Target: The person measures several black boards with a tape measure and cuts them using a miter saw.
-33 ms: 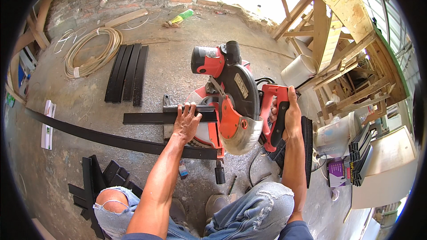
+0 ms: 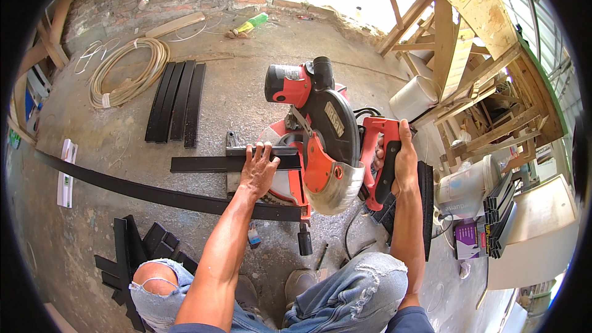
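Note:
A red and black mitre saw (image 2: 336,124) stands on the floor in front of me, its round blade guard facing up. My right hand (image 2: 403,159) is wrapped round its red and black handle (image 2: 374,169); some of the fingers show through the grip. With my left hand (image 2: 259,169) I hold a short black strip (image 2: 203,164) down against the saw's fence, fingers bent over it. A long black strip (image 2: 148,191) lies nearer me, its right end at the front of the saw base. The blade's edge is hidden by the guard.
Black strips (image 2: 176,102) lie side by side at the far left, near a coiled hose (image 2: 102,86). Cut black pieces (image 2: 123,253) are heaped by my left knee. A spirit level (image 2: 66,172) lies left. Buckets (image 2: 472,182) and timber (image 2: 487,129) stand right. A cable runs near my feet.

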Demonstrator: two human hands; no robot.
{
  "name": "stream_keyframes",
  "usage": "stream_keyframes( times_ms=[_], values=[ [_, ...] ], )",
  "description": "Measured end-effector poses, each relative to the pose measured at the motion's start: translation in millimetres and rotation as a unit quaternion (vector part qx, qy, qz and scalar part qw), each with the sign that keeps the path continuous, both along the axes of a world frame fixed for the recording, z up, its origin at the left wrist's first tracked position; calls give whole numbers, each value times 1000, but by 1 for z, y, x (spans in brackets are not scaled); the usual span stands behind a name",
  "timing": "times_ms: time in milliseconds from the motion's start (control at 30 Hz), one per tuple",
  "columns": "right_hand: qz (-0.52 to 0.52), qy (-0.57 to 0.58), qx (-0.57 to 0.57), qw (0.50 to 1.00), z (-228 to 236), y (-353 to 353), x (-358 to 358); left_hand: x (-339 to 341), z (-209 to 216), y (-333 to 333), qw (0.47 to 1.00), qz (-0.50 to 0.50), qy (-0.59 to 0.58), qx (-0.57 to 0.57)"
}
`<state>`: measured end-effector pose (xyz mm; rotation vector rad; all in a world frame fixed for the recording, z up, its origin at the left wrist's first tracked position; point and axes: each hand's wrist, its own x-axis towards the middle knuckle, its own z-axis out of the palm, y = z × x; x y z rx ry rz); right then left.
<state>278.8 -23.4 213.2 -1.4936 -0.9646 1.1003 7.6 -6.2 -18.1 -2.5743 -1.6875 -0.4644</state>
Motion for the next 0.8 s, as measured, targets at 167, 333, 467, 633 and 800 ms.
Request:
stream_keyframes(
  times_ms=[167, 333, 467, 633, 800],
  values=[
    [-6, -3, -4, 1000, 0, -2, 0, 1, 1, 0, 1000, 1, 8, -2],
    [-3, -12, 0, 1000, -2, -3, 0, 1, 0, 0, 1000, 2, 8, -5],
    [-5, -12, -4, 1000, -1, -4, 0, 1, 0, 0, 1000, 1, 9, -4],
    [-6, -13, 2, 1000, -3, -4, -1, 1, -1, 0, 1000, -1, 3, 1],
    [-4, -13, 2, 1000, -3, -6, 0, 2, -1, 1, 1000, 1, -1, -7]
  ],
)
